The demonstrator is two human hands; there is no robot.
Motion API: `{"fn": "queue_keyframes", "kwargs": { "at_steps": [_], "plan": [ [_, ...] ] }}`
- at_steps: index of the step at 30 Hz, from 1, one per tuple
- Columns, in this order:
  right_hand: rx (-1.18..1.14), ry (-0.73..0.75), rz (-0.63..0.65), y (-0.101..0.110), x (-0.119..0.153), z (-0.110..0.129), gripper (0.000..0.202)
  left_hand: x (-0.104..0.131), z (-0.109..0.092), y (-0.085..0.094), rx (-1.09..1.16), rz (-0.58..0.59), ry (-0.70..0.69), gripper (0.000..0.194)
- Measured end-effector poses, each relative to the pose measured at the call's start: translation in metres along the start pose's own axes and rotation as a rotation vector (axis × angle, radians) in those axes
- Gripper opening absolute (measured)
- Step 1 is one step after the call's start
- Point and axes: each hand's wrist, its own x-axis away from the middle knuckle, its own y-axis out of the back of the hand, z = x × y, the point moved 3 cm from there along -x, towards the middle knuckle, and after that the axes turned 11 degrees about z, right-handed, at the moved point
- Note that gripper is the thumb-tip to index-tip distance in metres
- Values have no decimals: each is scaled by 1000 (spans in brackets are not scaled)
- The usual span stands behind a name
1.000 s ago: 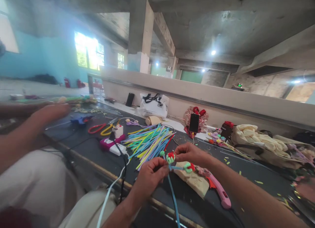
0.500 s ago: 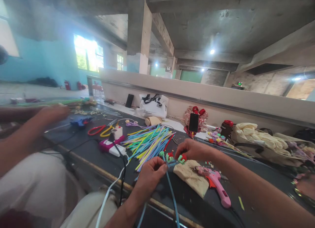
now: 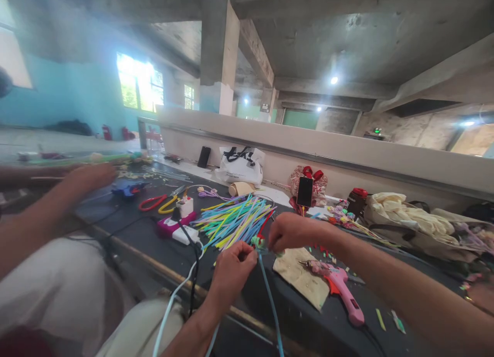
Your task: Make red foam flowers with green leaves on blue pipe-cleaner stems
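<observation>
My left hand is pinched on a small green flower at the top of a long blue stem, which hangs over the table's front edge. Just right of it, my right hand is closed with its fingers bent down; what they hold, if anything, is hidden. Beyond both hands lies a pile of coloured pipe cleaners, with a red one at its right end. A pink glue gun rests with its nozzle over a beige pad.
A power strip, red-handled scissors and cables lie left. Another person's arm reaches in farther left. Behind stand a white bag, a phone, a dark bottle and a cloth bag.
My right hand has moved slightly left and up, closer to the green flower. The red and green pieces between my hands are no longer visible there. More scraps show beside the glue gun.
</observation>
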Motion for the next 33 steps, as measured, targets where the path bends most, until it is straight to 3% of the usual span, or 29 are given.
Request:
{"fn": "queue_keyframes", "kwargs": {
  "at_steps": [5,9,11,15,18,21,26,30,33],
  "plan": [
    [110,-139,-312,-26,8,30,20,-6,5,0,38,-106,-13,14],
    [45,-177,-487,-51,2,40,22,-8,9,-1,157,-147,-22,10],
    [-46,-138,-591,-61,-2,42,22,-9,12,-2,252,-139,-14,7],
    [-281,96,-801,-75,-3,45,18,-9,18,-6,528,-102,30,13],
    [-341,185,-815,-82,-4,44,18,-7,20,-10,747,-100,71,17],
    [-456,181,-794,-82,-7,41,16,-6,19,-11,920,-104,92,21],
    [-880,89,-572,-76,-15,37,5,-2,14,-6,1082,-107,90,22],
    [-1054,72,-446,-73,-26,33,22,0,8,-7,1113,-47,62,18],
    [-1123,60,-437,-73,-34,29,31,1,7,-9,1116,-23,32,16]
  ]
}}
